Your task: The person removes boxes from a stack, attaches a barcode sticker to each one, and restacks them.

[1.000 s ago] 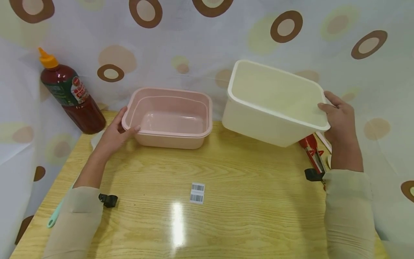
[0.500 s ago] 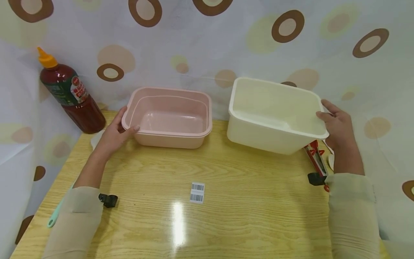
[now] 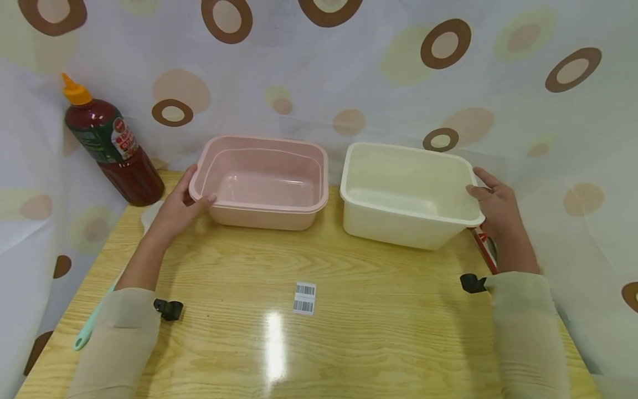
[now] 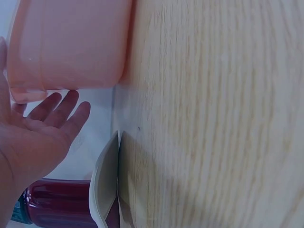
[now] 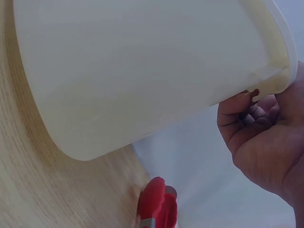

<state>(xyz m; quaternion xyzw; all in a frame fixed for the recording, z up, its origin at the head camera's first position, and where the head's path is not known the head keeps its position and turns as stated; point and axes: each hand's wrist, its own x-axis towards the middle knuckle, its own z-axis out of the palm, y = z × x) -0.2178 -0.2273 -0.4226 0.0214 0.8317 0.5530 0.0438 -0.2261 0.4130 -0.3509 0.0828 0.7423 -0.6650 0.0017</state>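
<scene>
Nr back edge of table (image 3: 379, 332) we've pink tub (image 3: 261, 217) & cream bin (image 3: 394, 224), just apart. Our L hand (image 3: 178, 213), half-curled, holds tub's left rim, prob. to steady it; R hand (image 3: 500, 210), fingers curled, grips bin's right rim, prob. for control.

The flat yellow wood-grain table (image 3: 379, 327) is overlooked from above, forward and down, in the head view. Wrist views are taken close, turned sideways: the pink rectangular plastic tub (image 3: 261, 218) at left, the cream rectangular plastic bin (image 3: 389, 224) at right, both shared with the head view.
</scene>
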